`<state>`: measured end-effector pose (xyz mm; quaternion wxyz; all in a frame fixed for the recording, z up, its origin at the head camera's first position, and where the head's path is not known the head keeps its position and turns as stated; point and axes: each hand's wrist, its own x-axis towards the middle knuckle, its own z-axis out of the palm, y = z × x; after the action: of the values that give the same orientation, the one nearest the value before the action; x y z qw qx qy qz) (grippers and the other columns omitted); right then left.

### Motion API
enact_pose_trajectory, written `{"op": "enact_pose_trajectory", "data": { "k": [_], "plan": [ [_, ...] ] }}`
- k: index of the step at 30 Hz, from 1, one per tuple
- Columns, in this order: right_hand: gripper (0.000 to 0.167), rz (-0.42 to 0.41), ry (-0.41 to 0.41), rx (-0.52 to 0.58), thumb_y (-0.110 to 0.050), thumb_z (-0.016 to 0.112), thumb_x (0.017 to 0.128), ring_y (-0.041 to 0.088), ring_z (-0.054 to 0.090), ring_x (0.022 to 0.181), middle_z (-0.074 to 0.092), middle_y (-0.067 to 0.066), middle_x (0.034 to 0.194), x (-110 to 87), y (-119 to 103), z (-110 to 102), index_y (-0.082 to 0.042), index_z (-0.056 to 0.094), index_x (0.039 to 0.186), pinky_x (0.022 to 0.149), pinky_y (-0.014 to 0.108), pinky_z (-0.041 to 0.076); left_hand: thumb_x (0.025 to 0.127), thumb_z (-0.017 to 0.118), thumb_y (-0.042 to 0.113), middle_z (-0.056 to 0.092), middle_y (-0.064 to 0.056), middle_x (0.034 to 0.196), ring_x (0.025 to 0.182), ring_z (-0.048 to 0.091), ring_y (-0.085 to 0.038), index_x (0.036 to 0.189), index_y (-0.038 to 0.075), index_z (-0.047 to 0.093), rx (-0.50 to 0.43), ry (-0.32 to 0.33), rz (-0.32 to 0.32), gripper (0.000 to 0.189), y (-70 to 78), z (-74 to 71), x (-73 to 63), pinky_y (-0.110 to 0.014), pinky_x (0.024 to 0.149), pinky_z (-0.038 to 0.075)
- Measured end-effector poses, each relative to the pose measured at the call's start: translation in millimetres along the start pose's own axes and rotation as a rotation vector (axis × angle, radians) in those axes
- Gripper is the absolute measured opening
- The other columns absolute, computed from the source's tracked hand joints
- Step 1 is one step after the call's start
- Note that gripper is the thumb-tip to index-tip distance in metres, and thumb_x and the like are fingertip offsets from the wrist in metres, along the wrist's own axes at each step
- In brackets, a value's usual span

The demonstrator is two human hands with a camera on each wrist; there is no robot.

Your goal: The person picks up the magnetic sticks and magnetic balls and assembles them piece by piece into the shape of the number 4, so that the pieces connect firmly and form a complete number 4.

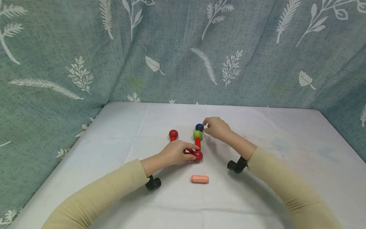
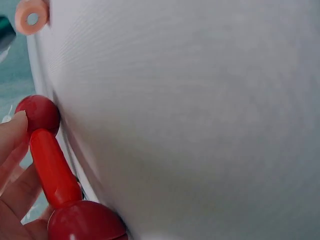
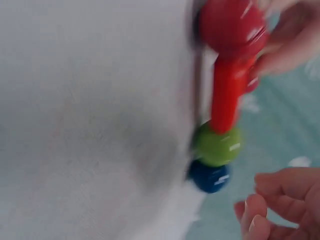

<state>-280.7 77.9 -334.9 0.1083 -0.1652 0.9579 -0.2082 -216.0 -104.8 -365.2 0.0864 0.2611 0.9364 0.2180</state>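
Red balls and red rods form a joined toy piece, with a green ball [image 1: 197,135] and a blue ball [image 1: 199,128] at its far right end. My left hand [image 1: 178,152] pinches the red corner ball [image 1: 198,155] between its thumb and fingers. In the left wrist view, fingers also lie behind a red rod [image 2: 52,167] that joins two red balls. Another red ball [image 1: 173,134] tops the piece's left side. My right hand [image 1: 218,128] hovers beside the blue ball with loosely bent fingers. A small gap parts them in the right wrist view, and nothing is held.
A short salmon-coloured ribbed cylinder [image 1: 199,179] lies on the white tablecloth [image 1: 243,197], nearer me than the joined piece. Its end shows a hole in the left wrist view. A green leaf-patterned curtain [image 1: 177,47] hangs behind and along the sides of the table.
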Motion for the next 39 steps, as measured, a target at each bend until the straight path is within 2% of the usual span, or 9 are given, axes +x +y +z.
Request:
{"op": "enact_pose_trajectory", "data": {
  "k": [3, 7, 9, 14, 18, 22, 28, 35, 39],
  "plan": [
    [0.018, -0.092, -0.120, -0.070, -0.014, 0.063, 0.085, 0.017, 0.056, 0.075, 0.063, 0.006, 0.088, -30.4, -9, 1, -0.006, 0.066, 0.100, 0.064, 0.027, 0.048, 0.081, 0.069, 0.025, 0.068, 0.002, 0.102, 0.077, 0.055, -0.008, 0.115, 0.021, 0.065, -0.013, 0.000, 0.018, 0.034, 0.1, -1.1, 1.3, -0.019, 0.062, 0.043],
    [0.013, -0.223, -0.296, -0.139, -0.017, 0.067, 0.082, 0.011, 0.051, 0.070, 0.060, -0.004, 0.076, -68.3, -19, 21, -0.010, 0.070, 0.093, 0.064, 0.025, 0.045, 0.081, 0.069, 0.024, 0.068, 0.003, 0.102, 0.083, 0.057, -0.009, 0.113, 0.022, 0.067, -0.043, -0.018, 0.012, 0.032, 0.1, -1.5, 4.9, -0.021, 0.070, 0.046],
    [0.013, -0.272, -0.310, -0.166, -0.020, 0.069, 0.080, 0.009, 0.049, 0.067, 0.057, -0.007, 0.072, -81.8, -22, 34, -0.012, 0.070, 0.089, 0.061, 0.024, 0.044, 0.081, 0.069, 0.024, 0.068, 0.003, 0.102, 0.086, 0.057, -0.010, 0.112, 0.022, 0.067, -0.058, -0.033, 0.002, 0.031, 0.3, -1.3, 7.0, -0.023, 0.073, 0.046],
    [0.017, -0.326, -0.220, -0.192, -0.030, 0.066, 0.083, 0.006, 0.044, 0.059, 0.049, -0.009, 0.060, -97.1, -26, 50, -0.014, 0.067, 0.078, 0.053, 0.023, 0.038, 0.081, 0.070, 0.022, 0.068, 0.003, 0.099, 0.089, 0.058, -0.011, 0.112, 0.022, 0.067, -0.098, -0.069, -0.006, 0.031, -1.3, -1.2, 9.5, -0.024, 0.075, 0.047],
    [0.024, -0.254, -0.217, -0.148, -0.030, 0.060, 0.087, 0.009, 0.042, 0.054, 0.043, -0.006, 0.055, -99.5, -27, 52, -0.013, 0.059, 0.070, 0.050, 0.024, 0.033, 0.081, 0.069, 0.019, 0.068, 0.003, 0.097, 0.090, 0.059, -0.011, 0.111, 0.020, 0.067, -0.124, -0.083, 0.000, 0.031, -3.1, -1.8, 11.3, -0.025, 0.077, 0.047],
    [0.020, -0.128, -0.304, -0.079, -0.021, 0.062, 0.083, 0.010, 0.041, 0.051, 0.043, -0.004, 0.054, -99.2, -26, 49, -0.011, 0.053, 0.067, 0.048, 0.023, 0.032, 0.081, 0.070, 0.018, 0.068, 0.003, 0.097, 0.092, 0.059, -0.011, 0.111, 0.020, 0.067, -0.155, -0.092, -0.010, 0.030, -4.9, -1.9, 11.9, -0.025, 0.080, 0.048],
    [0.008, 0.030, -0.412, 0.104, -0.009, 0.063, 0.076, 0.012, 0.041, 0.042, 0.051, -0.002, 0.051, -88.8, -21, 44, -0.009, 0.056, 0.071, 0.044, 0.022, 0.036, 0.081, 0.070, 0.017, 0.068, 0.003, 0.098, 0.093, 0.060, -0.011, 0.110, 0.021, 0.068, -0.191, -0.088, -0.023, 0.030, -6.8, -0.6, 11.3, -0.026, 0.082, 0.048],
    [0.003, 0.159, -0.389, 0.413, -0.006, 0.060, 0.077, 0.012, 0.045, 0.044, 0.053, 0.002, 0.055, -74.1, -13, 50, -0.005, 0.057, 0.076, 0.043, 0.020, 0.040, 0.081, 0.070, 0.017, 0.068, 0.002, 0.099, 0.093, 0.060, -0.012, 0.111, 0.021, 0.067, -0.190, -0.093, -0.023, 0.030, -8.5, 2.0, 11.1, -0.028, 0.082, 0.048],
    [0.006, 0.203, -0.363, 0.521, -0.008, 0.061, 0.079, 0.012, 0.047, 0.044, 0.055, 0.004, 0.057, -71.7, -11, 52, -0.004, 0.056, 0.080, 0.043, 0.019, 0.042, 0.081, 0.070, 0.018, 0.068, 0.003, 0.098, 0.091, 0.059, -0.011, 0.111, 0.021, 0.067, -0.190, -0.089, -0.021, 0.031, -7.8, 1.0, 12.8, -0.028, 0.081, 0.048]
  ]
}}
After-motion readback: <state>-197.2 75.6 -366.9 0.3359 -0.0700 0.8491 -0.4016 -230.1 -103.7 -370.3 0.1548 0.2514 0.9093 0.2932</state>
